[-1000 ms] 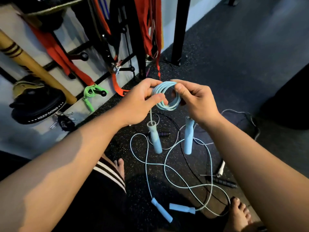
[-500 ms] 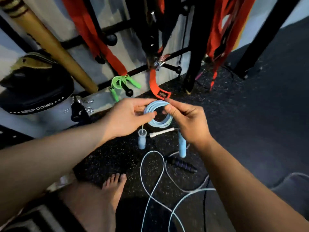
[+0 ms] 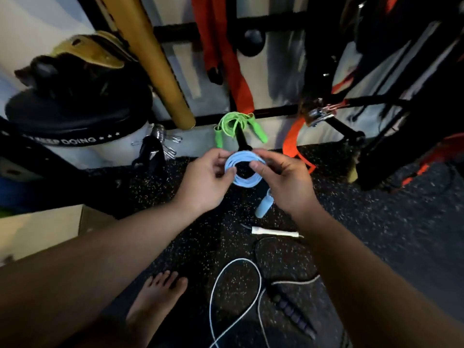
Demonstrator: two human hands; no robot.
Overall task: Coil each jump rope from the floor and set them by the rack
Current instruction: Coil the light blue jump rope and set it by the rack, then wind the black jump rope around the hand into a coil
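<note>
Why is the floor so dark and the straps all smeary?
Head view: the room is dim, so the floor looks nearly black; the dark straps hanging at top right are smeared by motion blur; the light blue jump rope, gripped by the left hand and right hand, is sharper.

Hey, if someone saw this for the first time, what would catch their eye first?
Dead centre, a light blue rope coil is pinched between the left hand and right hand, close to the rack. Just behind it a neon green jump rope hangs on the rack, with orange straps dangling above. Lower down, a loose pale blue rope sprawls uncoiled on the floor.
</note>
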